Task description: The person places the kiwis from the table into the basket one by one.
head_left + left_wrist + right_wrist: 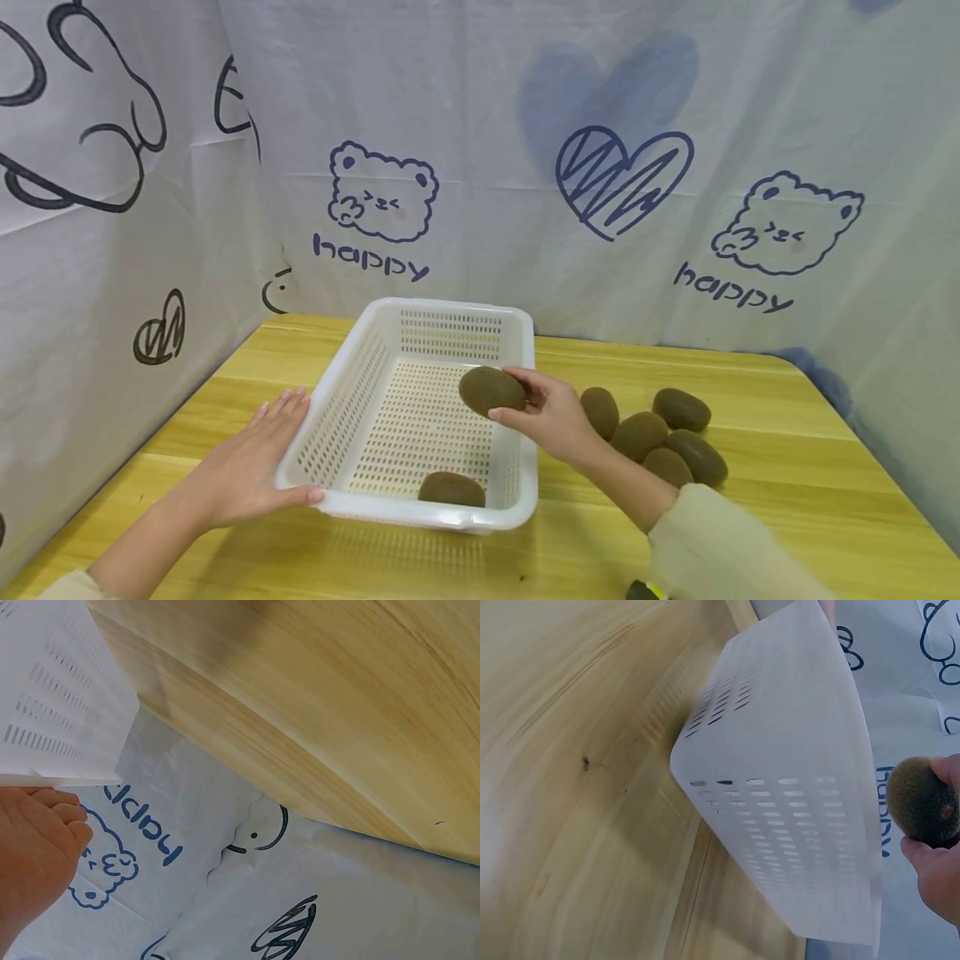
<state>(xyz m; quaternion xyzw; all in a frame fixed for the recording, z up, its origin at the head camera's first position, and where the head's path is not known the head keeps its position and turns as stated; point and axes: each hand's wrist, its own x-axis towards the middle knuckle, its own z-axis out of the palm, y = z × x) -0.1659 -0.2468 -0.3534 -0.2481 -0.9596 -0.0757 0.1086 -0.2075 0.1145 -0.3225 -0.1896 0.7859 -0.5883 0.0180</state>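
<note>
A brown kiwi [491, 392] is pinched between the thumb and fingers of my right hand [551, 417], over the right side of a white slotted plastic basket [431, 517]. The right wrist view shows this kiwi [921, 801] level with the basket's rim. Another kiwi [452, 489] lies inside the basket at its near wall. My left hand [251, 467] rests along the basket's left rim, fingers straight and thumb at the near corner. In the left wrist view, the left hand [41, 840] touches the rim from outside.
Several kiwis [640, 435] lie in a cluster on the wooden table [810, 500], right of the basket. A small black and yellow object [643, 591] shows at the bottom edge by the right sleeve. Behind the table hangs a white printed cloth [480, 167].
</note>
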